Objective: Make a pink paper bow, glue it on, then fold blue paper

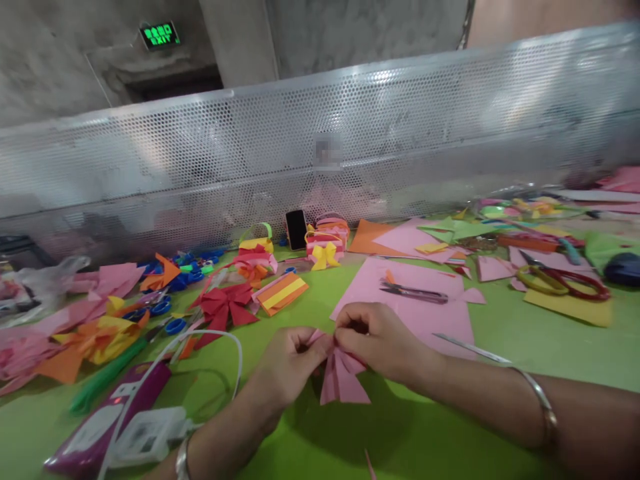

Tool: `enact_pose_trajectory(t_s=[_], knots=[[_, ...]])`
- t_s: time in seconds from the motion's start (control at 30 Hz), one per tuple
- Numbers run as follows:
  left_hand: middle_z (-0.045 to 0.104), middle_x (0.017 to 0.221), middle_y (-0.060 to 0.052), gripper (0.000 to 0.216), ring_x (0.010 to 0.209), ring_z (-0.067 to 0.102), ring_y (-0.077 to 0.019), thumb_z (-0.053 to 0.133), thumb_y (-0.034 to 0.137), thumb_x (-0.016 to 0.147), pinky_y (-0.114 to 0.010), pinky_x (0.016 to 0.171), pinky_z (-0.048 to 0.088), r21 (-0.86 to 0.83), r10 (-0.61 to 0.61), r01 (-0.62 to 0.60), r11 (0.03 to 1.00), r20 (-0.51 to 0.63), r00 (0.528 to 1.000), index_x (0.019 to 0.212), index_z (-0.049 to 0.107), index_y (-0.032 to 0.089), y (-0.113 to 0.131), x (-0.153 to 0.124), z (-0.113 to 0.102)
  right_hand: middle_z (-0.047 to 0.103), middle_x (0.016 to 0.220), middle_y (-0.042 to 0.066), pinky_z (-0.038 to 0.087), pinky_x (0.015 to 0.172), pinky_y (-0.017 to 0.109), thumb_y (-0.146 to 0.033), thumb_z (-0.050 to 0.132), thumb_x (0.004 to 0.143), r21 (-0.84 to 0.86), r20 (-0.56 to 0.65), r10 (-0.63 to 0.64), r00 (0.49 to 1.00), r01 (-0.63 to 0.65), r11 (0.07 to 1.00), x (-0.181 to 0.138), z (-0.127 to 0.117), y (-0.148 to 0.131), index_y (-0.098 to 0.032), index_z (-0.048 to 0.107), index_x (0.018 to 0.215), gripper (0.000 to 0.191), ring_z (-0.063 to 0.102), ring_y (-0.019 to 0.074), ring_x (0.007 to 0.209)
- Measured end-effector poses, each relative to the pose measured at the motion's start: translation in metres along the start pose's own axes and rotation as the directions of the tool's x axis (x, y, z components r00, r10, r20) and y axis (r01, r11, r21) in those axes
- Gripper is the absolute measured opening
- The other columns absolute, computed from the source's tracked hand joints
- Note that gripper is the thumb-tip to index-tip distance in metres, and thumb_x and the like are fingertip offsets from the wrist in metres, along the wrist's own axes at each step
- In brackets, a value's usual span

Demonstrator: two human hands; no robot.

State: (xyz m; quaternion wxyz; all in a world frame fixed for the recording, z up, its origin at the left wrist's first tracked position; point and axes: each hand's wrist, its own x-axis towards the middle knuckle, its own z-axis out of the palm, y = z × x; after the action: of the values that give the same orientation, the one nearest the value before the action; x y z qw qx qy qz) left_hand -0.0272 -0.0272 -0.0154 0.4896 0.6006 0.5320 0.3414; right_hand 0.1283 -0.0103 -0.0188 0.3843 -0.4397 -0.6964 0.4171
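A pink paper bow (344, 383) with pleated tails hangs between my two hands above the green table. My left hand (293, 363) pinches its upper left side between thumb and fingers. On the other side, my right hand (377, 337) is closed on the bow's top near the centre knot. Both hands almost meet there, and the fingers hide most of the upper loops. Just behind my right hand lies a pink sheet (360, 290) with thread snips (415, 292) on it. A folded orange and yellow paper piece (283, 293) rests beyond my left hand.
Red paper bow (227, 307), purple power strip (113, 417) and white charger (150, 437) with cable occupy the left. Right are red-handled scissors (580, 283) and a thin metal blade (473, 348). Small paper bags (325, 248) and a phone (296, 230) stand by the perforated metal screen (400, 133).
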Motion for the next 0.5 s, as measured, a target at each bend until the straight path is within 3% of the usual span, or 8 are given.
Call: enact_pose_trajectory(t_s=[0.13,0.23,0.33,0.5], knots=[[0.041,0.047,0.005,0.044,0.048,0.037,-0.0097,0.063,0.057,0.061,-0.022,0.047,0.027,0.035,-0.021,0.023,0.999,-0.032,0.999,0.048,0.048,0.018,0.005,0.001,-0.003,0.048,0.055,-0.005,0.032,0.049,0.018,-0.012,0.052,0.067,-0.144,-0.051,-0.108,0.993,0.1,0.984,0.002,0.001,-0.005,-0.017,0.052,0.06,0.009,0.042,0.008,0.052],[0.055,0.053,0.001,0.035,0.054,0.047,-0.0136,0.071,0.05,0.056,-0.023,0.052,0.035,0.102,-0.053,0.051,0.994,0.021,0.998,0.052,0.06,0.017,0.006,0.005,-0.011,0.049,0.057,-0.005,0.033,0.049,0.018,-0.013,0.055,0.068,-0.246,-0.056,-0.165,0.985,0.146,0.958,0.006,0.001,-0.006,-0.017,0.052,0.06,0.009,0.043,0.0077,0.053],[0.059,0.052,0.0,0.03,0.052,0.048,-0.0151,0.075,0.047,0.05,-0.024,0.05,0.038,0.092,-0.073,0.067,0.994,0.058,0.996,0.051,0.063,0.019,0.0,0.013,-0.018,0.053,0.06,-0.004,0.035,0.049,0.017,-0.015,0.056,0.069,-0.299,-0.038,-0.194,0.98,0.174,0.938,0.007,0.001,-0.005,-0.018,0.053,0.063,0.008,0.045,0.0084,0.054],[0.059,0.05,0.002,0.025,0.054,0.051,-0.0162,0.08,0.04,0.045,-0.024,0.052,0.042,0.035,-0.021,0.022,0.999,-0.036,0.999,0.049,0.063,0.021,-0.014,0.017,-0.021,0.061,0.07,-0.002,0.04,0.057,0.017,-0.017,0.056,0.074,-0.303,0.038,-0.262,0.964,0.261,0.917,0.003,0.001,-0.007,-0.018,0.058,0.07,0.005,0.053,0.0092,0.063]])
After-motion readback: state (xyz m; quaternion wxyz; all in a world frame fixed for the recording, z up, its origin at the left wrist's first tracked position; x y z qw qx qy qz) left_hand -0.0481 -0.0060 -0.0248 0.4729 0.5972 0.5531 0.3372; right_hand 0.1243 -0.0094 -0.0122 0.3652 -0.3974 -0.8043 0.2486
